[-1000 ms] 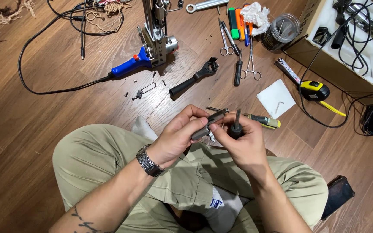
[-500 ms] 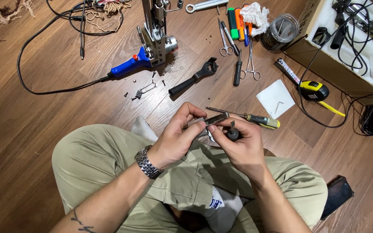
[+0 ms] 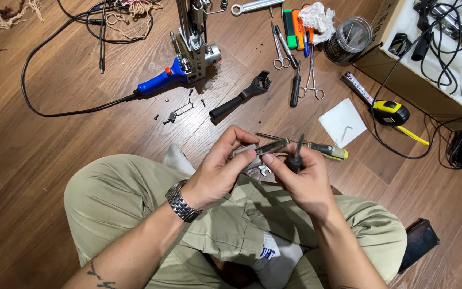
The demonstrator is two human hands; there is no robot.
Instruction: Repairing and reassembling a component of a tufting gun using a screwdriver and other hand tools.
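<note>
Tilted upright again, the stubby black screwdriver (image 3: 295,158) sits pinched in the right hand (image 3: 305,179) while the left hand (image 3: 217,170) pinches a flat grey metal bracket (image 3: 260,150).

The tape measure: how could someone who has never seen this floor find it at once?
Look at the cardboard box at the right edge of the wooden floor. Just below its near side lies the tape measure, right of a white paper. Only it has a chunky yellow-and-black body with a yellow strip pulled out.
</note>
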